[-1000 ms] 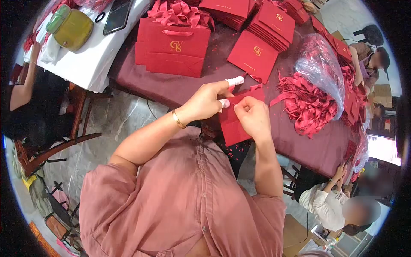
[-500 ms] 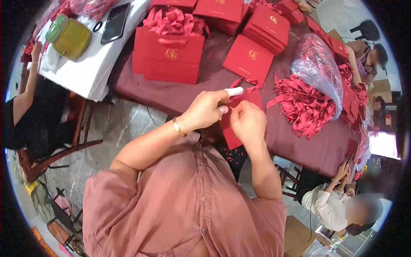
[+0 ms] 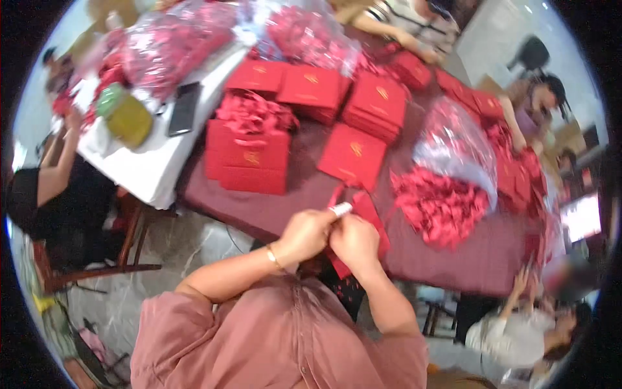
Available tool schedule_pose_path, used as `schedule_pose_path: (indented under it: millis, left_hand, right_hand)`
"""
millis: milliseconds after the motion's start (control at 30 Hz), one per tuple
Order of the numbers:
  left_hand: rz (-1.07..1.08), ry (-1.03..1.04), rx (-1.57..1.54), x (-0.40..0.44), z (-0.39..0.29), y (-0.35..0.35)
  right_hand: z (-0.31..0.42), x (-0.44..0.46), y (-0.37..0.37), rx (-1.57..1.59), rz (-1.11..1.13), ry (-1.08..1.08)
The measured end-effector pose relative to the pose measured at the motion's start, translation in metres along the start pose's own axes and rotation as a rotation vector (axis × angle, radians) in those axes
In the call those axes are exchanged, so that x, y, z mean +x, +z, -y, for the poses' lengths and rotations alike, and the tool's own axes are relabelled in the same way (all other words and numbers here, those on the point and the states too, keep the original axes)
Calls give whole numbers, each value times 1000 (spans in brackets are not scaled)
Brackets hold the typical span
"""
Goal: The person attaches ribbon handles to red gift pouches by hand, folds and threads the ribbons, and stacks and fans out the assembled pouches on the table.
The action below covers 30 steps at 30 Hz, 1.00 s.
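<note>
A small red paper bag point(image 3: 370, 223) with a red ribbon lies at the table's near edge, partly under my hands. My left hand point(image 3: 309, 235), with white wrapping on a finger, is closed at the bag's upper left. Against it, my right hand point(image 3: 354, 241) is closed too, its fingers bunched over the bag. What the fingertips pinch is hidden and blurred. Just beyond lies a flat red bag with gold print point(image 3: 353, 155). Further left stands a larger red bag point(image 3: 253, 165) stuffed with red ribbons.
A plastic bag point(image 3: 453, 139) spills red ribbons point(image 3: 437, 207) on the right. Stacks of red bags point(image 3: 374, 107) stand at the back. On the white table point(image 3: 146, 170) are a phone point(image 3: 184, 109) and a jar point(image 3: 129, 121). Several other people sit around the tables.
The view has tilted up, showing more of the tables' far side. My hands have come together, right hand against left, over the small bag.
</note>
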<state>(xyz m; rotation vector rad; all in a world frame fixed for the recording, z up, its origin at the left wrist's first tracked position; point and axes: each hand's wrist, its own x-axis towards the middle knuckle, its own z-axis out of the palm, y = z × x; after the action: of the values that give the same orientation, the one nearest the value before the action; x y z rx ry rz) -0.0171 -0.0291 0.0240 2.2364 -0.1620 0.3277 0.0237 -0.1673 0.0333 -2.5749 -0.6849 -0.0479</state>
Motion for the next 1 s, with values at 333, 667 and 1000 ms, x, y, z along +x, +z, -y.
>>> schedule_pose_path:
  millis: [333, 667, 1000]
  left_hand:
    - [-24, -58, 89, -11, -2, 17]
    - [8, -280, -185, -8, -13, 1]
    - [-84, -379, -202, -13, -8, 9]
  right_hand:
    - [-9, 0, 2, -32, 41, -122]
    - [-36, 1, -4, 306, 83, -216]
    - [-55, -8, -6, 246, 148, -342]
